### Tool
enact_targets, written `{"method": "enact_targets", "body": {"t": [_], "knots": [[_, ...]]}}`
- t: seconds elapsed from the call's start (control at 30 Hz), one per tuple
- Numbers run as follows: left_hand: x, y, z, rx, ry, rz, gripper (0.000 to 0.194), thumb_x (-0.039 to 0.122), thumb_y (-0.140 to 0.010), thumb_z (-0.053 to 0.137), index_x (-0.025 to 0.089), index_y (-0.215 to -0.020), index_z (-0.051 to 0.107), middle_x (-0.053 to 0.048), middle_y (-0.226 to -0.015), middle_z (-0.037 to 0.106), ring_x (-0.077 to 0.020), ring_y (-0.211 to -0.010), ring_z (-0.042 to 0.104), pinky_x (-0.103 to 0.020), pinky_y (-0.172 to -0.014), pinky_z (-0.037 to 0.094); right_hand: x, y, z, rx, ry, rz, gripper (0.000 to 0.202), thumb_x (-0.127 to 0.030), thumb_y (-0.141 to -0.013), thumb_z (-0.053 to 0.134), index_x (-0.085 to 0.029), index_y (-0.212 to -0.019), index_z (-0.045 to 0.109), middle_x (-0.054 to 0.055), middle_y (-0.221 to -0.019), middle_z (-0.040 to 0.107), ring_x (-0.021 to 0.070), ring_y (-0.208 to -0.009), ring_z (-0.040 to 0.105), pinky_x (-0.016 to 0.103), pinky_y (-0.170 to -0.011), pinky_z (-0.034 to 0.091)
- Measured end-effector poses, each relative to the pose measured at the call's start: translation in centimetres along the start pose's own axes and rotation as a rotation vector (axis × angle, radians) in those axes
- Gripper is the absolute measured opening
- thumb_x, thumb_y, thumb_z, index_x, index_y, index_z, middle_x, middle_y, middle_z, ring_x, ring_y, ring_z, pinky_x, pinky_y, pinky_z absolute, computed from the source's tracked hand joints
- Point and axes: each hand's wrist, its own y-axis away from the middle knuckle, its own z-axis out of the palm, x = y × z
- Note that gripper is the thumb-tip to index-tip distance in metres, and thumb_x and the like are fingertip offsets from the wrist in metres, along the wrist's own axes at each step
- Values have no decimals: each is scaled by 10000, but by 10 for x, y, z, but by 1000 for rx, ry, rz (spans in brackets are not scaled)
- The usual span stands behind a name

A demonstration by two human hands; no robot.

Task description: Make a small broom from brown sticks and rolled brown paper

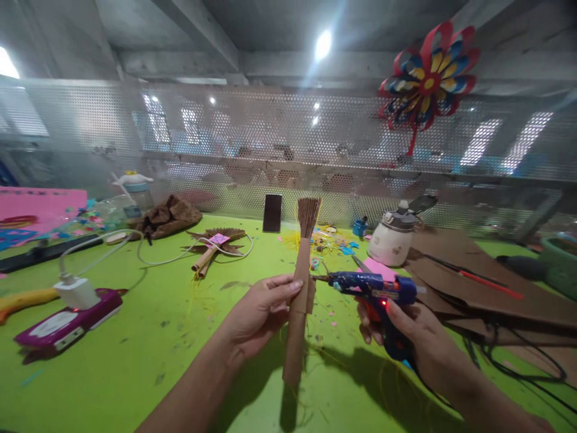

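My left hand grips a rolled brown cardboard tube upright near the middle, its thumb pressed on the front. From the tube's top fans out a pleated brown paper piece with yellow strands along its edges. A loose flap of cardboard stands out on the tube's right side. My right hand is wrapped round the handle of a dark blue glue gun with a lit red light. The gun points left, its nozzle close to the flap; whether they touch I cannot tell.
On the green table lie a purple power strip with a white charger, a finished-looking cardboard fan piece, and scattered paper bits. A phone leans at the back. Right are a white bottle, cardboard sheets and black cable.
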Motion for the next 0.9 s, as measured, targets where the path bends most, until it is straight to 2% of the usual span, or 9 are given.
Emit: {"method": "enact_targets", "body": {"t": [0.43,0.6,0.77,0.9], "knots": [[-2,0,0,-16,41,29,247,205,-727,724,113,-954,699,-66,-865,669,-104,-727,585,-205,-687,447,2,3,-1,6,-5,-46,275,-385,-917,459,-161,-954,613,87,-857,610,144,-640,508,279,-592,407],[-3,0,-2,-17,57,41,211,188,-733,717,115,-931,704,-59,-861,672,-95,-721,587,-197,-687,446,2,2,-3,-13,-5,-34,278,-391,-921,444,-167,-913,608,63,-770,585,150,-636,500,281,-594,393],[-3,0,0,-2,45,31,243,197,-731,718,116,-959,701,-66,-849,680,-101,-693,584,-199,-656,439,0,1,0,-14,-9,-37,254,-388,-910,460,-174,-912,597,75,-846,593,149,-630,488,292,-603,397],[-3,0,1,-9,28,31,261,212,-733,717,123,-977,700,-58,-850,684,-112,-712,588,-211,-682,438,2,1,1,14,-14,-56,304,-420,-911,429,-170,-898,601,82,-820,595,167,-627,490,310,-606,413]]}}
